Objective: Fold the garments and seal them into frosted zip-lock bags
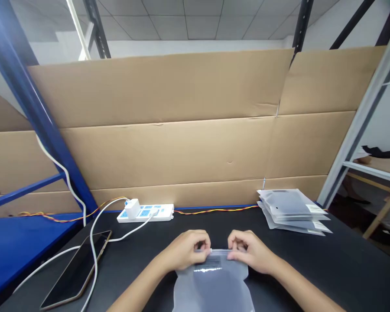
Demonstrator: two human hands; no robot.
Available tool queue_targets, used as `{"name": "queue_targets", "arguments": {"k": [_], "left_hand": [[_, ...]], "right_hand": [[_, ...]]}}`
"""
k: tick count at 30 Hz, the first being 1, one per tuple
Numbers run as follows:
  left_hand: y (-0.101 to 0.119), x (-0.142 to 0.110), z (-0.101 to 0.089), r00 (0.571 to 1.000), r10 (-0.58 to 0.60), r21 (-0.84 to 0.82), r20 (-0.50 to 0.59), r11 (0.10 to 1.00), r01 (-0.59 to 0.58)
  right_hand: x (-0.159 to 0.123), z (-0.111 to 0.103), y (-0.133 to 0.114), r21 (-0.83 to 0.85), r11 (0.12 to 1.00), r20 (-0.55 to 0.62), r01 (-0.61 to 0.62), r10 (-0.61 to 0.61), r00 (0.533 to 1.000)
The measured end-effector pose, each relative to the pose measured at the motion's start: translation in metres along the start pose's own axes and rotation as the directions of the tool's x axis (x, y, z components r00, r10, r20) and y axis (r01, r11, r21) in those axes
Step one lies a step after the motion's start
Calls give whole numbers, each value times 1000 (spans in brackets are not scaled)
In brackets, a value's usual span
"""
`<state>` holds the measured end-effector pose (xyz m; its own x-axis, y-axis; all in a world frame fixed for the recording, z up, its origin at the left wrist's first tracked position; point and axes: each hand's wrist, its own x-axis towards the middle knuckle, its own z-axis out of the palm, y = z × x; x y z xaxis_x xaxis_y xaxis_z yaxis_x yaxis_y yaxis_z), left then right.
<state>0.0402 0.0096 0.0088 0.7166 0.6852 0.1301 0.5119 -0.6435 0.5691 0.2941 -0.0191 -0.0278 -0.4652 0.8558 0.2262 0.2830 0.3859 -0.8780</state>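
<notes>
The left hand point(183, 250) and right hand point(251, 251) are both pinching the top edge of a frosted plastic bag point(212, 288), one near each end, with fingers and thumbs closed on it. This grip seems to keep the edge stretched straight between them. The bag lies on the black bench point(331, 264) directly in front of the person, its lower part running out of view. A dark printed patch point(209, 262) sits just below the edge, but glare and its small size leave its writing unreadable.

Off to the right, a stack of similar bags point(290, 211) sits toward the back of the bench, within easy reach. Their pale corner labels point(316, 209) can't be read. To the left, a phone point(76, 269) lies flat beside a white cable point(92, 242), placed clear of the hands. Behind it sits a white power strip point(152, 213) with a white plug point(132, 208) in it. A red and yellow wire point(214, 211) runs along the back edge, in front of upright cardboard sheets point(159, 125).
</notes>
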Motion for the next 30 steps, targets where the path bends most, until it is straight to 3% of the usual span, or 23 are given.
{"name": "queue_targets", "arguments": {"k": [12,19,22,26,30], "left_hand": [[-4,0,9,997,31,-14,-70,999,-32],[7,0,13,999,26,-16,-19,1000,-26],[10,2,20,1000,19,-33,14,999,-19],[8,4,31,999,-19,-73,-26,997,17],[8,5,36,999,-3,-85,-47,996,-1]], "right_hand": [[-3,-12,-17,-89,996,103,21,-12,995],[-3,-9,-11,-130,992,233,3,28,972],[-3,-6,-10,-155,988,211,4,29,977],[-3,0,-17,-232,973,101,21,3,995],[-4,2,-17,-202,979,189,20,19,982]]}}
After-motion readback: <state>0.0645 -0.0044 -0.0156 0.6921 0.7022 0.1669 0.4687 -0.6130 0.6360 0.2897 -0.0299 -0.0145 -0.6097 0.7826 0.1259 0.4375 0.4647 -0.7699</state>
